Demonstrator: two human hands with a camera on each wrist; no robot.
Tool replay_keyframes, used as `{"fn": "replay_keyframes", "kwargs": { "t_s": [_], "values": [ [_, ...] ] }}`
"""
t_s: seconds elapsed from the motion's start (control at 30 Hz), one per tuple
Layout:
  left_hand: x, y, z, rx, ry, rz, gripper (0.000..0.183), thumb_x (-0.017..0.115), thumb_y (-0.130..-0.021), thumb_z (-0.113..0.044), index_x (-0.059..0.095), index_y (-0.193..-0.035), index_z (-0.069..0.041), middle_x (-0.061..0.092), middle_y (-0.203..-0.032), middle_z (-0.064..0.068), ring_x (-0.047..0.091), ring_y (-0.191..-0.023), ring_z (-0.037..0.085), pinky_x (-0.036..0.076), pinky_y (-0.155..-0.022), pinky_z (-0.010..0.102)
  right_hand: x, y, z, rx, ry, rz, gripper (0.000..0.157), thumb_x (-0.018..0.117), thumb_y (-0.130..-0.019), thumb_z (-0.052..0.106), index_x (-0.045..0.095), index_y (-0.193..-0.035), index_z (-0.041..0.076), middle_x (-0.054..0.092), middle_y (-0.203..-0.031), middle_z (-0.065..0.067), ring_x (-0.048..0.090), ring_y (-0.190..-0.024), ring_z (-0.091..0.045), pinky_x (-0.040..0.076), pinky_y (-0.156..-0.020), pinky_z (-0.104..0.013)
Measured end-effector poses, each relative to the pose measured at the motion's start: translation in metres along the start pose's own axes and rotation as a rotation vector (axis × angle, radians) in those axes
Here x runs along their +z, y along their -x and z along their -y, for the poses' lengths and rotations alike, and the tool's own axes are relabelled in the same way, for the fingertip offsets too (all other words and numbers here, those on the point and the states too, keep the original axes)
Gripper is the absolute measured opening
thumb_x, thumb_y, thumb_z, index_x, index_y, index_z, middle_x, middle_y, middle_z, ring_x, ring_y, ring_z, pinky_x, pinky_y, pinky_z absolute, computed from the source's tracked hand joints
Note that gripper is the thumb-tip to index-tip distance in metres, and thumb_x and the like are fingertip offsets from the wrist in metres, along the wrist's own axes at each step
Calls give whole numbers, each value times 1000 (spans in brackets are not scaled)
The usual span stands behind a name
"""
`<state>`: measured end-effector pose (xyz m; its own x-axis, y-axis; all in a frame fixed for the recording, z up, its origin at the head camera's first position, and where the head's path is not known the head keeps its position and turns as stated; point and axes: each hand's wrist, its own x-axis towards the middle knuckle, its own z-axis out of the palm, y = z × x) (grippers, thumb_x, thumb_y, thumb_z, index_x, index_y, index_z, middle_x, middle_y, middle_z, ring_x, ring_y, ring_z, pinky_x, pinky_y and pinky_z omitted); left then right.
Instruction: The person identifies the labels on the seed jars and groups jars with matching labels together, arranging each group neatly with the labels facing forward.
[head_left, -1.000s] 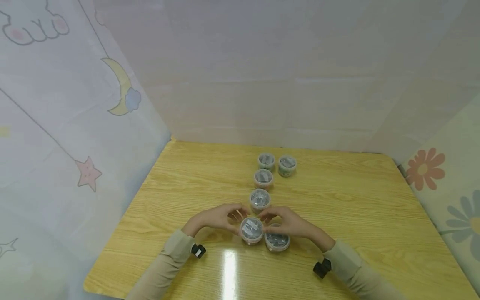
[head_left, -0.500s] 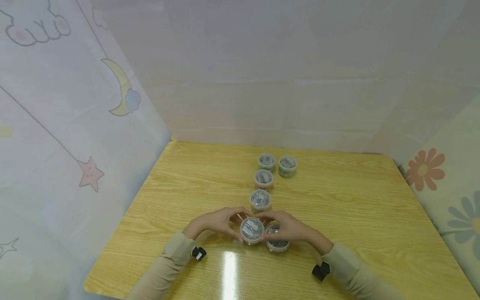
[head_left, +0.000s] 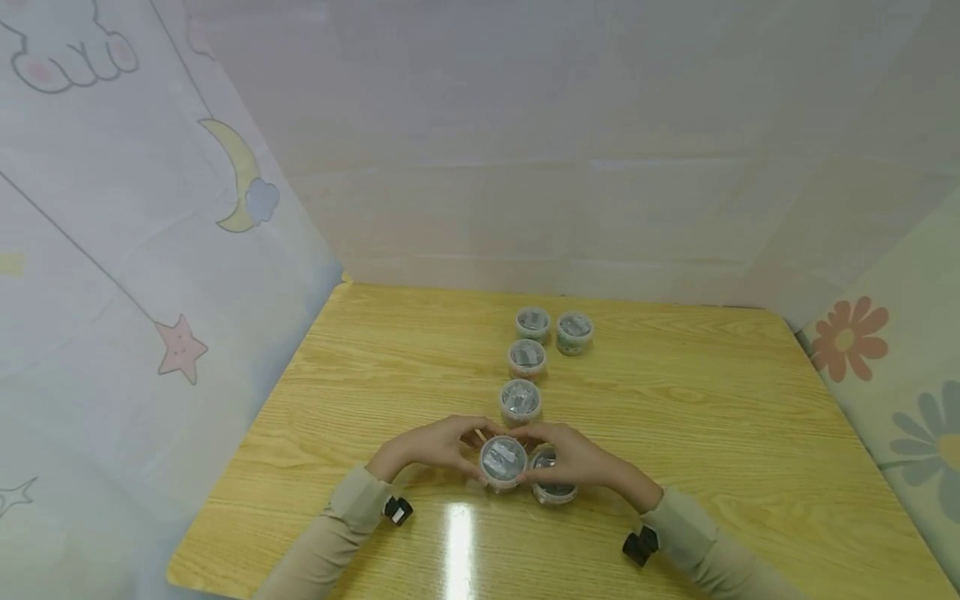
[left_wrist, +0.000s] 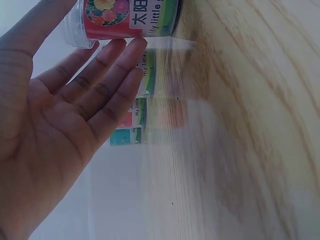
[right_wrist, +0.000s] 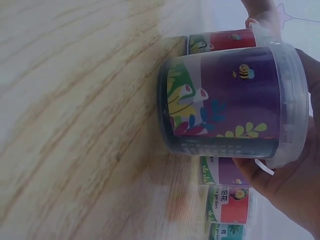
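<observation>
The left hand, at nine o'clock, and the right hand, at three o'clock, are grasping a round clear plastic tub with a red floral label between them, thumbs bearing on its near side; this red tub is standing toward the near edge of a yellow wood-grain table; a round clear plastic tub with a purple label is sitting just beside it at four o'clock, partly under the right hand; three lidded round plastic tubs are lining up between twelve and one; another lidded tub is standing farther off at one o'clock
</observation>
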<state>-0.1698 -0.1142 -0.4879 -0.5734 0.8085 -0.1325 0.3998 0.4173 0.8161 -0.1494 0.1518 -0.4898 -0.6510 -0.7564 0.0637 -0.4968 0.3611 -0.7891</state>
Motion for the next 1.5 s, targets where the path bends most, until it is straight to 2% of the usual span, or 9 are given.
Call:
{"fn": "replay_keyframes", "kwargs": {
  "t_s": [0.27,0.43,0.7,0.87,1.07,1.17,1.3,1.5],
  "values": [
    [-5,2,-3,49,45,-46,67,80,-72,-28,49,-131,-21,56,-125,-7,57,-104,7,46,-93,25,-3,-3,-2,-74,-21,-32,59,69,-82,40,49,-133,17,59,-116,7,58,-99,-12,52,-84,-33],
    [-10,0,-3,56,56,-50,67,78,-73,-33,49,-132,-21,55,-128,-7,58,-104,7,46,-95,26,-6,-4,-3,-98,-28,-45,58,67,-84,38,48,-134,16,59,-117,6,58,-101,-11,50,-87,-42],
    [-17,-5,-1,120,63,-61,67,75,-77,-35,46,-135,-20,52,-132,-5,57,-109,10,45,-97,29,-13,-7,-1,-87,-17,-105,56,68,-83,38,50,-133,21,59,-120,10,58,-103,-8,50,-90,-39],
    [-19,-8,-2,159,84,-68,65,74,-79,-33,45,-136,-20,51,-133,-5,54,-115,11,44,-99,29,-17,-6,2,-101,-38,-127,54,69,-84,35,50,-132,20,58,-122,8,58,-104,-10,49,-90,-43],
    [-21,-9,-8,155,122,-91,63,74,-80,-26,45,-136,-21,51,-134,-6,54,-116,11,43,-99,28,-20,-7,1,-109,-45,-154,55,69,-84,29,49,-134,22,59,-122,8,59,-104,-10,50,-89,-43],
    [-22,-12,-11,167,121,-101,64,74,-80,-23,44,-137,-18,51,-134,-3,54,-116,12,44,-99,28,-24,-6,5,-108,-32,-173,54,70,-83,24,49,-133,19,60,-121,6,59,-104,-10,50,-88,-43],
    [-23,-14,-18,181,122,-107,65,74,-80,-17,43,-137,-11,50,-134,4,53,-117,17,45,-98,30,-32,-4,22,-117,-27,-191,53,72,-81,15,52,-130,8,62,-119,-3,61,-102,-17,50,-87,-46],
    [-29,-12,-42,149,141,-112,63,72,-82,-15,43,-137,-5,51,-133,9,54,-116,20,45,-98,31,-45,0,43,-106,-19,-186,52,71,-81,10,52,-128,-2,62,-117,-12,61,-101,-25,49,-87,-49]
  ]
}}
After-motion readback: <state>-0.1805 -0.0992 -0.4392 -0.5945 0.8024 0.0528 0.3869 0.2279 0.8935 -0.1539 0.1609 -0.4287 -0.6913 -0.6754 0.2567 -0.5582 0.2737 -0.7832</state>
